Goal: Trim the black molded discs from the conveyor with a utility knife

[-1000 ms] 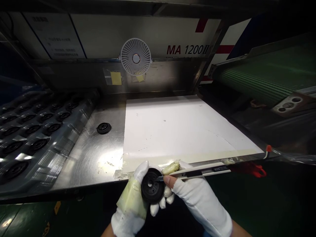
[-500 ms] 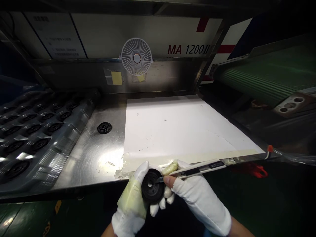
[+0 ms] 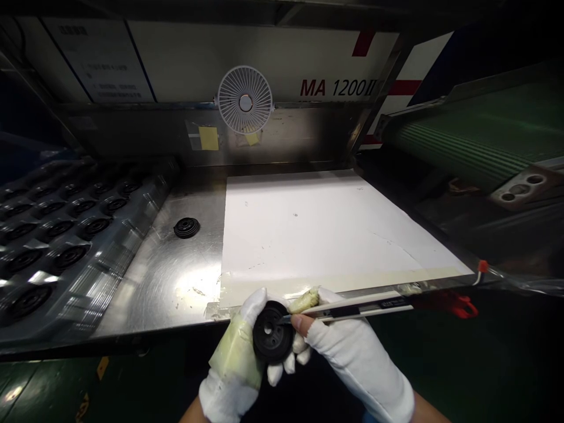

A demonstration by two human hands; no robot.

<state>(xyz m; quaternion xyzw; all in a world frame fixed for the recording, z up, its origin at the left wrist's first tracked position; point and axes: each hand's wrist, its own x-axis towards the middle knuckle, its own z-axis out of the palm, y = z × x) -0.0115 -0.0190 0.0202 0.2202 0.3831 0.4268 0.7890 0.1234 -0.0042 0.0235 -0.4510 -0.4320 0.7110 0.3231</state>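
Note:
In front of the bench edge, my left hand (image 3: 240,352), in a white glove with yellowish tape round it, is closed on a round black part (image 3: 274,341) with a hole in its centre. My right hand (image 3: 348,346) wears a white glove that leaves the thumb tip bare. It grips a slim utility knife (image 3: 365,307) with a white and black handle. The blade tip rests at the inside face of the black part, right of its hole. Some of the right fingers are hidden behind the knife and the part.
A similar black part (image 3: 187,228) lies on the metal bench (image 3: 167,276). Left of it are stacked clear plastic trays (image 3: 114,252) full of black parts. White paper (image 3: 317,229) is taped down at the middle. A small fan (image 3: 245,101) hangs behind, and a green conveyor (image 3: 480,141) stands right.
The knife's handle end has swung slightly down and to the right, while its tip stays at the black part. My left hand and the part have barely moved.

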